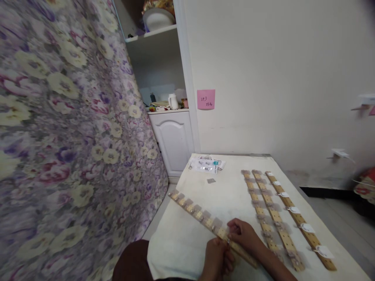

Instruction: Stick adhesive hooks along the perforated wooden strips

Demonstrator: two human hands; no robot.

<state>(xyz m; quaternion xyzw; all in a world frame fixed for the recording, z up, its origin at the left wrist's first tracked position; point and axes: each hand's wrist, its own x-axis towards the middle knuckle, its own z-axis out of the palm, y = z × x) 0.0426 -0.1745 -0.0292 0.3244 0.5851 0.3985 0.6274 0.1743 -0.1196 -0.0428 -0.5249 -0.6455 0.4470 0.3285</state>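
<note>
Hands flank the slanted wooden strip, the left apparently pinching it.

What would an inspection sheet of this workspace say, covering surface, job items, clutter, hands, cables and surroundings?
Surface: white-topped table, edges visible.
Job's things: wooden strip lying diagonally, with greyish see-through pieces along it; at right, inner strip, middle strip and outer strip, the last bearing white pieces.
Clutter: flat packets at the far end; small grey piece nearby.
Hands: left hand and right hand meet at the diagonal strip's near part; exact grip unclear.
Cables: thin white cord at the wall plug; none seen on the table.
Surroundings: floral curtain, white cabinet, pink note on the wall.
</note>
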